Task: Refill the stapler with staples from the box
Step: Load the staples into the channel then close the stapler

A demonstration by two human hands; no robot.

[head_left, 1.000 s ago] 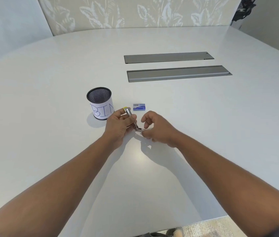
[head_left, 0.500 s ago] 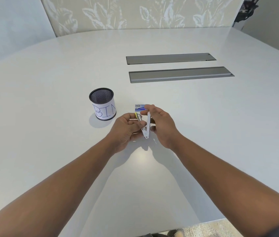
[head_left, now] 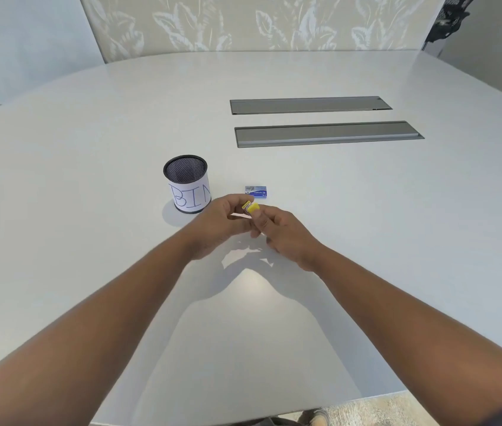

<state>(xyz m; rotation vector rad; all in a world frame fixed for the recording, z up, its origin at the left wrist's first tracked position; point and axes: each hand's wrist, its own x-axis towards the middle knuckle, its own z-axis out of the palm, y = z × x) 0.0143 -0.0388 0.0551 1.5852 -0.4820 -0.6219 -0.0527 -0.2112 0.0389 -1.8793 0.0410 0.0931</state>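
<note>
A small stapler [head_left: 251,208] with a yellow top and metal body is held between both hands just above the white table [head_left: 90,149]. My left hand [head_left: 222,224] grips it from the left, and my right hand [head_left: 283,233] closes on it from the right; most of the stapler is hidden by fingers. A small blue staple box [head_left: 256,191] lies flat on the table just beyond the hands, untouched.
A black mesh cup [head_left: 187,183] with a paper label reading "BIN" stands left of the hands. Two grey cable hatches [head_left: 326,134] are set into the table farther back right. The table's near edge runs below my forearms.
The white, swung-out part of the stapler seen half a second ago is no longer visible; the yellow end now shows between my fingers. Both hands have stayed close together near the box.
</note>
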